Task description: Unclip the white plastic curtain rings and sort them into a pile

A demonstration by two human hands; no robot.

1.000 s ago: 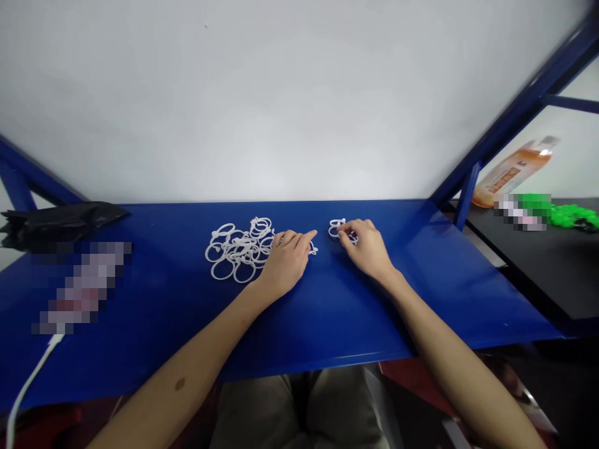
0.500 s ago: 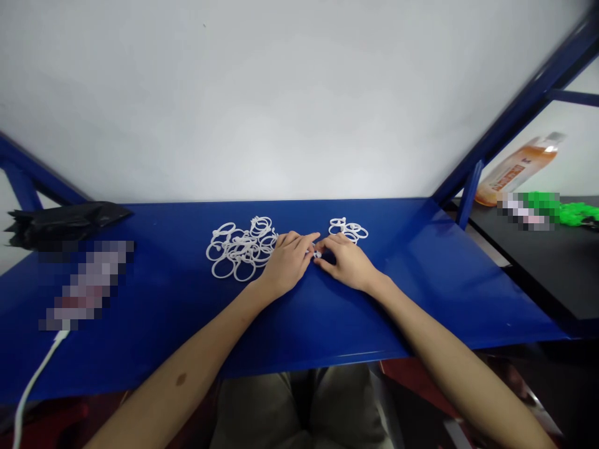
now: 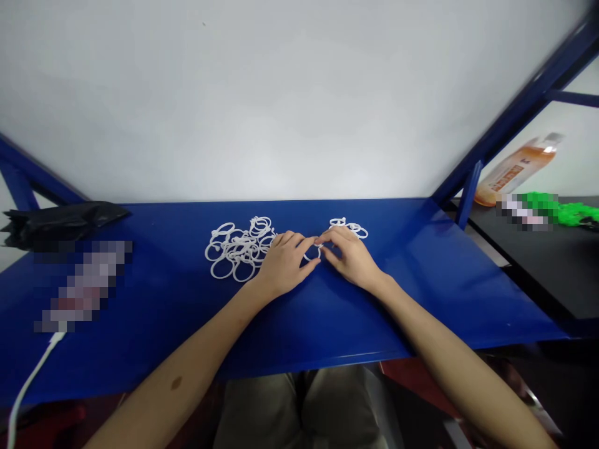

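Observation:
A single white plastic curtain ring [image 3: 319, 252] is between my hands on the blue tabletop. Around its left side curve the thumb and fingers of my left hand [image 3: 284, 260]. The fingertips of my right hand [image 3: 352, 254] pinch the ring's upper right part, where a small eyelet seems to be. Just left of my left hand lies a tangled pile of white curtain rings [image 3: 242, 248]. A smaller group of rings [image 3: 359, 231] sits behind my right hand, which partly covers it.
A blue metal table [image 3: 299, 330] meets a pale wall behind. At the left are a black plastic bag [image 3: 65, 221], a blurred-out object [image 3: 91, 284] and a white cable [image 3: 32, 380]. To the right, a bottle [image 3: 519, 168] and green material [image 3: 578, 213] rest on a black surface.
My left thumb has spread down and away from its fingers, so the ring between my hands shows more. The right-hand fingers have shifted slightly up at the ring.

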